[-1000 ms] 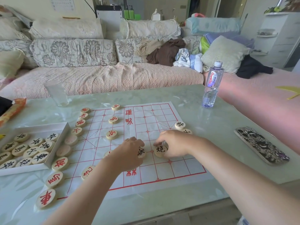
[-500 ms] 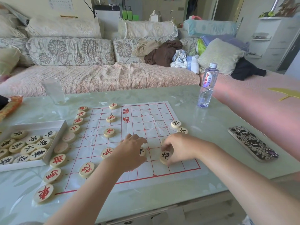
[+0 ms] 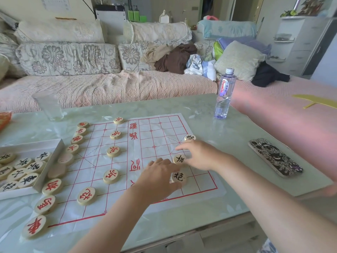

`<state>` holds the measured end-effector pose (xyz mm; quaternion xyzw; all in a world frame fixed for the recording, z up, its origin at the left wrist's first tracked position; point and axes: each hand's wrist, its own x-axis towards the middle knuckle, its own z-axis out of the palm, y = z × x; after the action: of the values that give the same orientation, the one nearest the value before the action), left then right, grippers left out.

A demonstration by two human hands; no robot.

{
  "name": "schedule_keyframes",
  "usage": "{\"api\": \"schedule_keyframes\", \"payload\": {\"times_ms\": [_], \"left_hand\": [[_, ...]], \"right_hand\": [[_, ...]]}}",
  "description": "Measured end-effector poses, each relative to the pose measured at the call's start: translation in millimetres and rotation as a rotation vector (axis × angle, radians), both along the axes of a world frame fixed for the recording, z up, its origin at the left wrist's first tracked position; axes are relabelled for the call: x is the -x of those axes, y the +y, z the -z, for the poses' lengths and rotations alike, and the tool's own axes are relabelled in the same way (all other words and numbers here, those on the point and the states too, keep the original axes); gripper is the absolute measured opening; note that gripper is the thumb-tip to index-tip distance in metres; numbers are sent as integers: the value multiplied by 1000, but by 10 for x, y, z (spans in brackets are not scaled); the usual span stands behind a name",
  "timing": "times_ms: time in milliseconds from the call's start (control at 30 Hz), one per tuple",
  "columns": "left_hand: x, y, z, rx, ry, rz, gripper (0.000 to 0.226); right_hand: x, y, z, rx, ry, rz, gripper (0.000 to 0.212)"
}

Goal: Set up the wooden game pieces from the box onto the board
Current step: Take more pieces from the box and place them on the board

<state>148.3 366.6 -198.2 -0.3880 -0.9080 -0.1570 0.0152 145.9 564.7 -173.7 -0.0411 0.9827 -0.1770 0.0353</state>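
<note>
The paper board (image 3: 155, 136) with a red grid lies in the middle of the table. Red-lettered wooden pieces (image 3: 52, 187) line its left edge, and several more stand in a column (image 3: 113, 151). The white box (image 3: 54, 161) at the left holds several black-lettered pieces (image 3: 27, 179). My right hand (image 3: 200, 156) pinches a black-lettered piece (image 3: 179, 159) between thumb and forefinger on the board's right half. My left hand (image 3: 158, 181) rests knuckles-up on the board, fingers loosely bent, holding nothing I can see. Beside it lies a second black piece (image 3: 178, 177), and a third (image 3: 190, 137) sits farther back.
A water bottle (image 3: 224, 95) stands behind the board's right corner. A phone (image 3: 275, 157) lies at the right and a drinking glass (image 3: 49, 105) at the back left. A sofa runs behind the table; the table's front edge is close to me.
My right hand let go of the black piece it was sliding and moved back to the piece behind it. My left hand uncovered that piece and shifted slightly toward me.
</note>
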Motion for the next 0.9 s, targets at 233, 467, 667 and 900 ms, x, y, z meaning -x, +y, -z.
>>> {"api": "schedule_keyframes", "payload": {"times_ms": [233,467,667,900], "left_hand": [[195,-215,-184,16,-68,-87,62],[352,-609,-245,166,-226,-181,53],[355,-605,-239,154,-262,-195,50],[372,-732,-290,135,-301,-215,48]], "right_hand": [[76,-75,116,-44,-7,-56,45],[102,-146,21,24,23,-44,51],[135,-450,-62,4,20,-102,44],[197,-686,-19,-82,-45,-164,47]]}}
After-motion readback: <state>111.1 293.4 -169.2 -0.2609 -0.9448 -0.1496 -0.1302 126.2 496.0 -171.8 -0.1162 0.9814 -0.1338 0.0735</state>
